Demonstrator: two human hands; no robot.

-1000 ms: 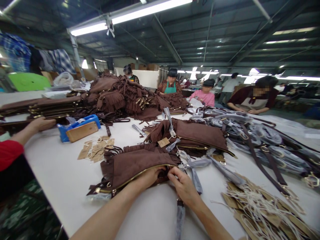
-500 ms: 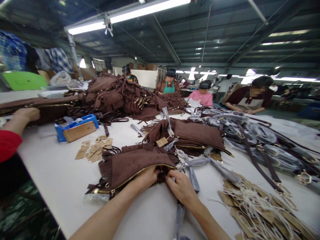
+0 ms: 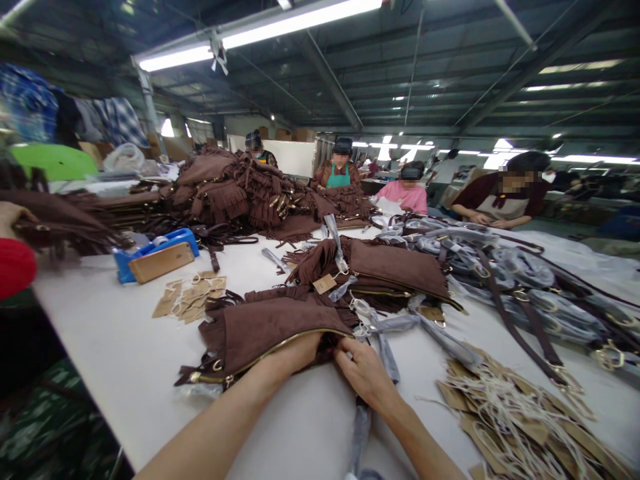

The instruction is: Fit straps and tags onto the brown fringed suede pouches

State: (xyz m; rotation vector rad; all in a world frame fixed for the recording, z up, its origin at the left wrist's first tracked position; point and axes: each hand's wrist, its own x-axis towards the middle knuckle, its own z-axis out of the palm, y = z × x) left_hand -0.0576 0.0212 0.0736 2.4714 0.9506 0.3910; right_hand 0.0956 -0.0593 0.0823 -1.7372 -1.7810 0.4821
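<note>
A brown fringed bag (image 3: 280, 323) lies on the white table in front of me, its gold zipper (image 3: 274, 348) undone along the near edge. My left hand (image 3: 300, 353) reaches inside the bag's opening, and its fingers are hidden there. At the right end of the opening, my right hand (image 3: 359, 367) grips the bag's edge with its fingers closed. Just behind lies a second brown bag (image 3: 395, 267) with a tan hang tag (image 3: 324, 284) on it. A plastic-wrapped strap (image 3: 360, 433) runs down the table below my right hand.
Tan tags with white strings (image 3: 530, 413) are heaped at right, near wrapped straps (image 3: 540, 280). At left are a blue tape dispenser (image 3: 123, 265), a phone (image 3: 163, 262) and loose tags (image 3: 190, 297). Beyond rises a bag pile (image 3: 220, 193). A co-worker's red sleeve (image 3: 15, 267) shows at far left.
My left hand has gone slightly deeper into the bag; my right hand stays at the opening's edge. At far left, the co-worker's hand has moved outward, with a brown fringed bag blurred by motion.
</note>
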